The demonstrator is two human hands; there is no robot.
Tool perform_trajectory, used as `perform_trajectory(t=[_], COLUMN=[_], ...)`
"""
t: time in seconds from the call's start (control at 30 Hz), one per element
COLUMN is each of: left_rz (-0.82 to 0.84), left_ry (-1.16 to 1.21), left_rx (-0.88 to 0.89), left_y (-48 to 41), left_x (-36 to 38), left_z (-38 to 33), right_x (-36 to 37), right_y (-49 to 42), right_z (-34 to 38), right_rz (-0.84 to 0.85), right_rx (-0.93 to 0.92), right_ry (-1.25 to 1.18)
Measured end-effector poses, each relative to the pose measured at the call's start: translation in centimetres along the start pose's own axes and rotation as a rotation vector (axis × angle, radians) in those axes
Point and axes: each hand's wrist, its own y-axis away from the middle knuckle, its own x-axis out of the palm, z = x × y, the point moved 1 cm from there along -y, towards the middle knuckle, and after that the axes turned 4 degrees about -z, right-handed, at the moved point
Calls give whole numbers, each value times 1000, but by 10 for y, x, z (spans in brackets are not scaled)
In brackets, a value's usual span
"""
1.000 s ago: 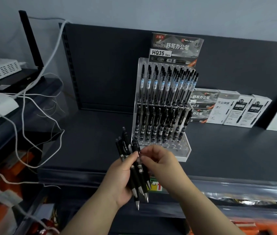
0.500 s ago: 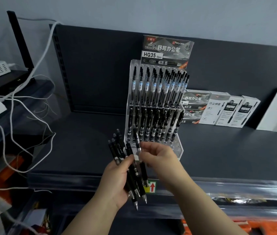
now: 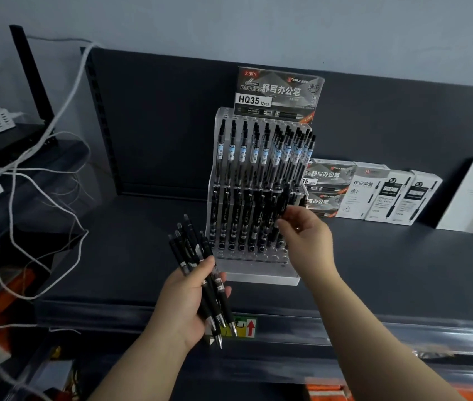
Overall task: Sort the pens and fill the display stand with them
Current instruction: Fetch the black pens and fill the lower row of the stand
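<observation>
Nearest me, my left hand point(image 3: 189, 302) grips a bunch of black pens point(image 3: 203, 273). Their tips point down toward me and their clicker ends fan up and away, just left of the near corner of the stand point(image 3: 261, 274). Farther in and to the right, my right hand point(image 3: 307, 238) pinches a single pen point(image 3: 283, 202) between thumb and fingertips. It holds the pen roughly upright against the right end of the lower tier. My fingers hide the tip, so I cannot tell whether it is in a hole yet.

The clear stepped stand sits on the dark shelf point(image 3: 142, 256). Its nearest rows of holes are bare, the lower tier behind them is packed with dark pens, and the upper tier holds blue-labelled ones. Far right of it are pen boxes point(image 3: 374, 195), and a printed card point(image 3: 280, 94) tops the back.

As I judge it, I am seating one dark pen among its own kind. Next I need to line the tip up over a free hole and lower it straight without knocking the close neighbours. Then I let go and draw another pen from my left hand.
</observation>
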Motion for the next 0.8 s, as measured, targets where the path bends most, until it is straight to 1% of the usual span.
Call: perform_trajectory(t=[0.2, 0.53, 0.63, 0.73, 0.77, 0.8], left_rz=[-7, 21, 28, 37, 41, 48], left_ry=[3, -20, -14, -21, -27, -35], left_rx=[29, 34, 31, 37, 42, 46], left_y=[1, 0, 1, 2, 2, 2], left_x=[2, 3, 1, 1, 1, 1], left_z=[-2, -1, -1, -1, 0, 0], right_x=[7, 8, 6, 3, 4, 7], right_y=[2, -1, 3, 20, 30, 40], right_z=[-18, -20, -17, -1, 7, 14], right_rz=[44, 54, 36, -14, 16, 87], right_rx=[29, 32, 31, -71, -115, -145], right_ry=[174, 284, 275, 260, 239, 212])
